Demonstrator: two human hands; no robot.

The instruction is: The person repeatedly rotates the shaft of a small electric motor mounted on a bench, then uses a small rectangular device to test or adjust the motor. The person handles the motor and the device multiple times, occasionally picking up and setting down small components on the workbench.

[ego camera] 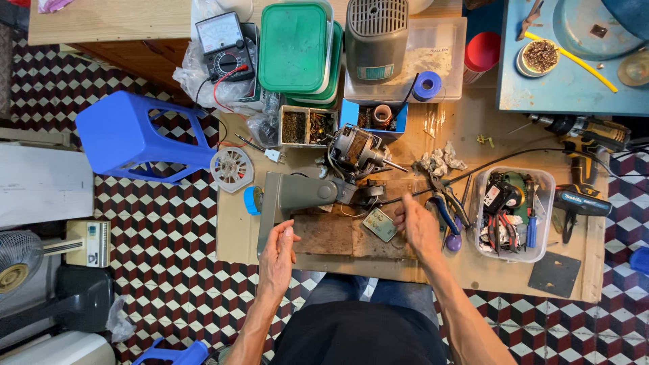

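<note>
The grey fan stand (291,199) lay on the low board (270,247), its motor (355,152) at the far end. The left hand (278,253), fingers loosely open, steadied the stand's near edge. The right hand (418,223), fingers curled, seemed to pinch something; what could not be told. The stand was best held firm and pulls kept gentle.

Right hand (417,226) fingers (405,203) blurred; grip unclear.

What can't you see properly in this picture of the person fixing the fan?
Head view only:
- Right hand: the fingertips are blurred, so whether they pinch anything is unclear.
- Left hand: it rests against the grey fan base, and its palm side is hidden.
- Fan motor: the wiring is too small to trace.
- Clear tool bin: the tools are piled up and cover each other.
- Blue stool: its legs are partly hidden under its seat.
</note>
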